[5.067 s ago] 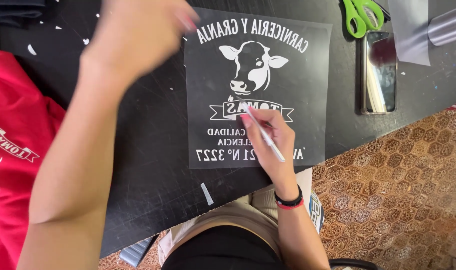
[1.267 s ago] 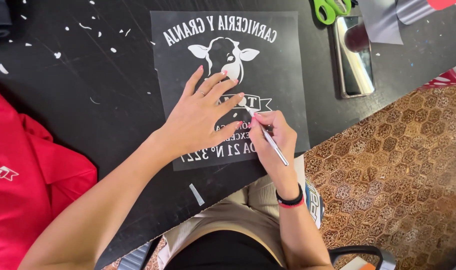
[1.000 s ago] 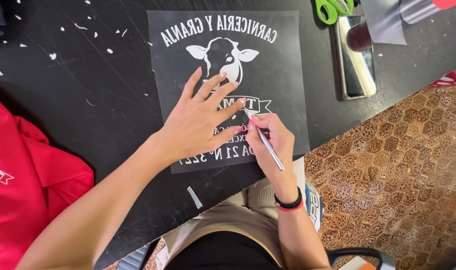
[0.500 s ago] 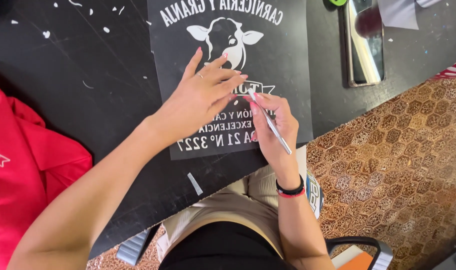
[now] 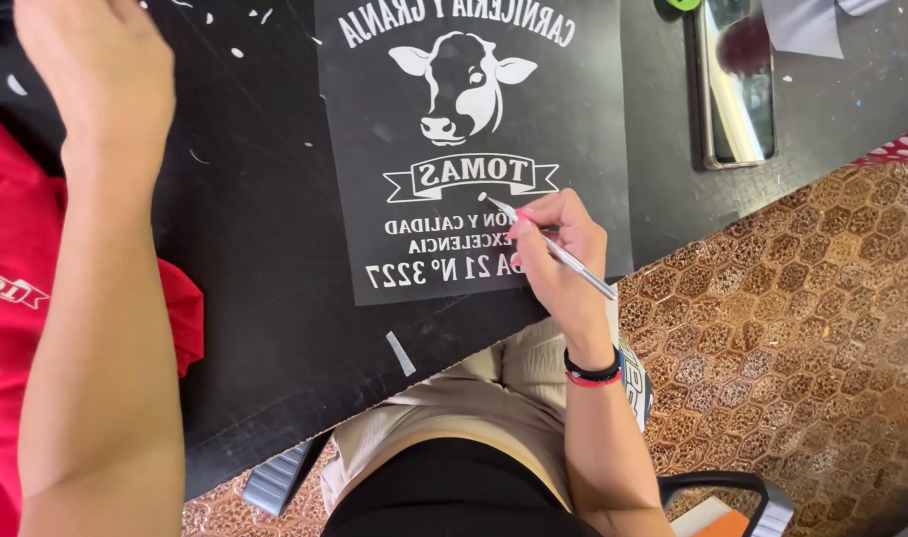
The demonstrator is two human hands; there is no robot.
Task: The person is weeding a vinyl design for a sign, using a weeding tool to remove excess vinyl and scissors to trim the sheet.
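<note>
A dark vinyl sheet (image 5: pixel 593 119) with a mirrored white cow-head design and lettering lies on the black table (image 5: pixel 265 298). My right hand (image 5: pixel 558 249) rests on the sheet's lower right part and grips a thin silver weeding tool (image 5: pixel 563 257); its tip touches the sheet just under the banner. My left hand (image 5: pixel 101 80) hovers over the table at the upper left, away from the sheet, fingers loosely curled and holding nothing that I can see.
A red garment (image 5: pixel 6 298) lies at the table's left edge. A phone (image 5: pixel 737 89) lies right of the sheet. Small white vinyl scraps (image 5: pixel 400 352) dot the table. The table's front edge runs diagonally over a patterned floor (image 5: pixel 802 328).
My left hand has lifted off the sheet and swung away to the upper left. My right hand stays on the sheet with the tool, its tip now just below the banner.
</note>
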